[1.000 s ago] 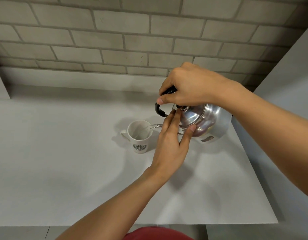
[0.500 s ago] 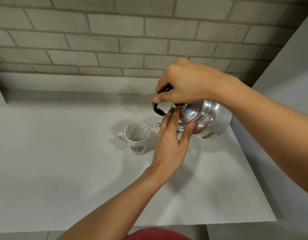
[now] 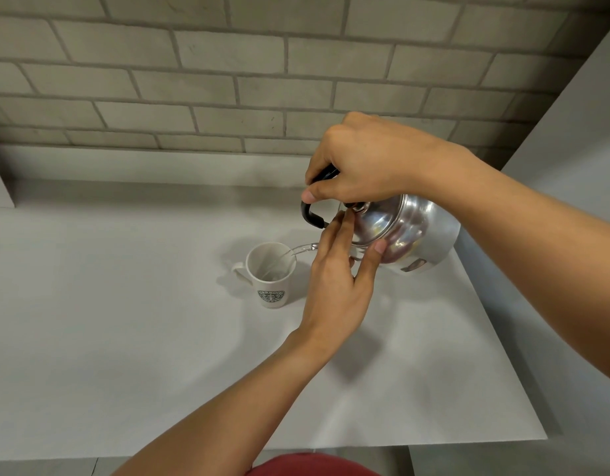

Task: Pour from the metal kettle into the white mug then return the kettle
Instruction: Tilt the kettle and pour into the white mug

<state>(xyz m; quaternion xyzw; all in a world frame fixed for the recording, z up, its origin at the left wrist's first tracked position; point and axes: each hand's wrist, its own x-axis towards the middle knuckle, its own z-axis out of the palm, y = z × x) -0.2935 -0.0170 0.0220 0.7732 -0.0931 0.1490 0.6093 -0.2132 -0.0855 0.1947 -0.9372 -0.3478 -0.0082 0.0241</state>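
Right hand (image 3: 368, 163) is closed in a fist around the black handle (image 3: 310, 214) of the metal kettle (image 3: 410, 231), holding it in the air tilted toward the left, its base turned up and to the right. Left hand (image 3: 334, 280) reaches up from below with its fingers (image 3: 337, 235) extended and spread, pressed flat against the kettle's shiny lid (image 3: 372, 225); it grips nothing, only steadying the lid with the fingertips and thumb. A thin clear stream of water (image 3: 296, 250) runs from the spout, which is mostly hidden behind the left hand, into the white mug (image 3: 270, 274). That mug stands upright on the pale grey table (image 3: 125, 321), just left of the left hand, its handle pointing left and a green round logo facing the camera. Behind the table rises a grey brick wall (image 3: 228, 80).
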